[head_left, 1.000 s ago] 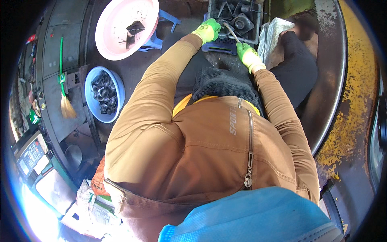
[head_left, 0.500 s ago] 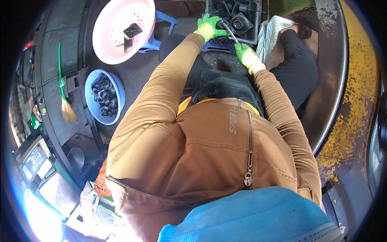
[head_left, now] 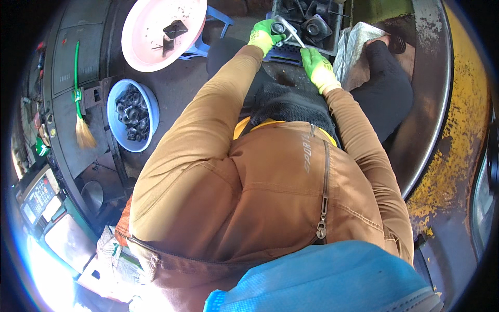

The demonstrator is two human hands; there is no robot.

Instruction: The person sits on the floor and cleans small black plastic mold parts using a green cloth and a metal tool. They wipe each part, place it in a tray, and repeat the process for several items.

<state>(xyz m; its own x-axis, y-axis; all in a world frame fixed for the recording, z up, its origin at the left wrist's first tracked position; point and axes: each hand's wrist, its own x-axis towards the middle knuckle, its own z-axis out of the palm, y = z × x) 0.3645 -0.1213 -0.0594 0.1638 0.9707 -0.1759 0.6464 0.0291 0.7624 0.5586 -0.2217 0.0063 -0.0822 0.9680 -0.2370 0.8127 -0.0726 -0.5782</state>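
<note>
— Nearest the person, what does each grip hold?
— Right hand [head_left: 318, 67] is clamped on the silver wrench [head_left: 291, 34] handle; left hand [head_left: 263, 35] is closed around a dark round part [head_left: 277, 27] at the wrench's head.
— Where's that?
— At the near edge of the dark parts crate [head_left: 312, 23]. Farther left on the floor: blue basin [head_left: 115, 101], pink basin [head_left: 145, 31].

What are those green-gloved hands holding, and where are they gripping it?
The left hand grips a small dark round part. The right hand holds a thin metal tool by its near end.
</note>
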